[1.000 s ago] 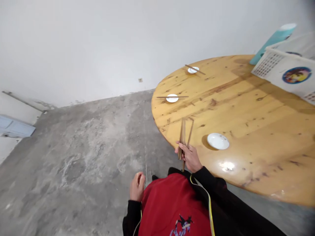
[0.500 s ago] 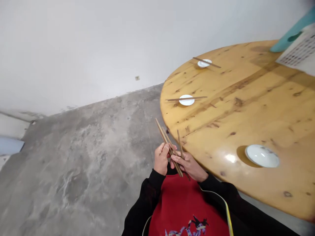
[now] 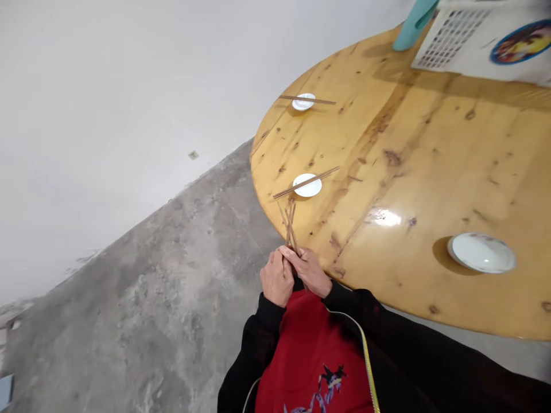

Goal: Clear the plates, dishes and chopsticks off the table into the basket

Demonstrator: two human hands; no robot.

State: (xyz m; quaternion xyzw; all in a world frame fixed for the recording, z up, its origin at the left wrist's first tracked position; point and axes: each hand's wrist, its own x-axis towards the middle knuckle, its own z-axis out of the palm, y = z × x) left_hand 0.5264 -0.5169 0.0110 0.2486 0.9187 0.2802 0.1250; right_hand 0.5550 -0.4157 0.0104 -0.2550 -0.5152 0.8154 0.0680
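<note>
Several brown wooden chopsticks [image 3: 290, 226] stick up from between my two hands, their tips fanned and crossing. My left hand [image 3: 276, 277] is closed around their lower part. Pressed against it, my right hand [image 3: 309, 271] also grips them, its thumb lying across. The lower ends are mostly hidden by my fingers. Both hands are in front of my body, just off the table's edge. Beyond them a white bowl [image 3: 308, 188] has a pair of chopsticks [image 3: 329, 171] lying across it.
A round wooden table [image 3: 370, 275] fills the right side. Farther back stands another small bowl [image 3: 303, 105] with chopsticks [image 3: 325, 102] across it. A white bowl [image 3: 481, 252] sits at the right. At the back are a white basket [image 3: 469, 49] and a teal object [image 3: 411, 28].
My view has turned to the right, bringing more of the basket in. My hands have drawn closer together, and the chopsticks, spread apart before, are now gathered more upright.
</note>
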